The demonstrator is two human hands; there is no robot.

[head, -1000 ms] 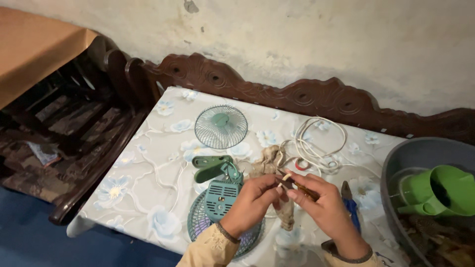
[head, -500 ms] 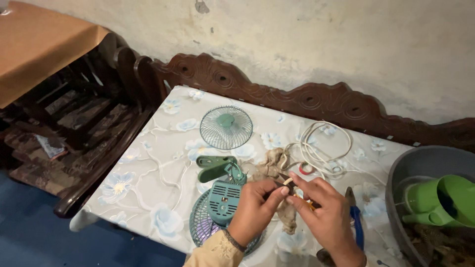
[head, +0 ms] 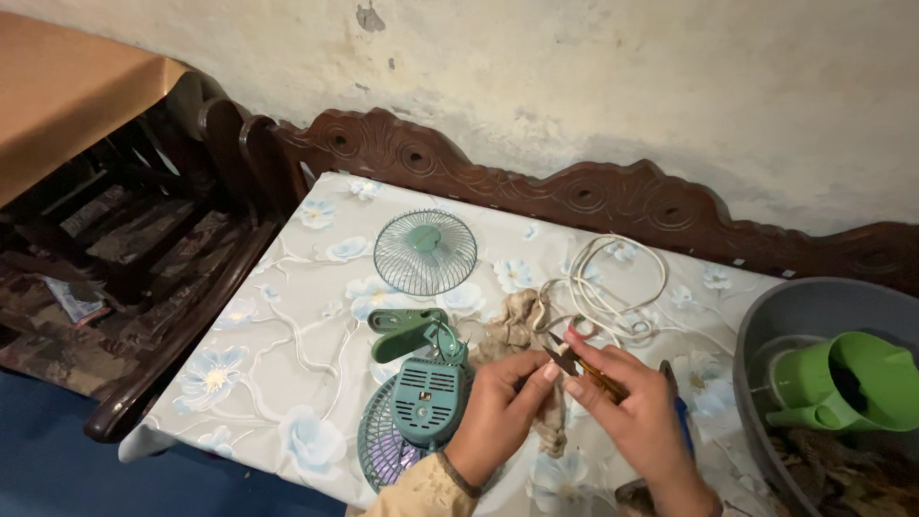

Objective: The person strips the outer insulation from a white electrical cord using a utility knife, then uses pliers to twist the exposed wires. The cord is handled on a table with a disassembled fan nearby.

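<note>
My right hand [head: 637, 416] grips a small dark cutter with an orange-brown handle [head: 580, 366], its blades pointing up and to the left. My left hand [head: 498, 414] has thumb and forefinger pinched at the blade tips; anything thin held there is too small to make out. Both hands hover over a crumpled beige cloth [head: 510, 330]. To the left of my left hand lies the teal fan body [head: 429, 398] on its rear grille, with a green clip [head: 407, 328] attached. The loose front grille [head: 424, 251] lies farther back.
A coiled white cable [head: 618, 280] lies behind my hands on the floral tablecloth [head: 278, 330]. A blue-handled tool [head: 682, 423] is beside my right hand. A grey basin [head: 814, 306] holds a green jug [head: 847, 383]. Behind stands a carved wooden backrest [head: 613, 191], with dark chairs [head: 144, 239] at left.
The view has shifted slightly. My hands have stayed together over the cloth, and my left fingers have closed on the cutter's tips.
</note>
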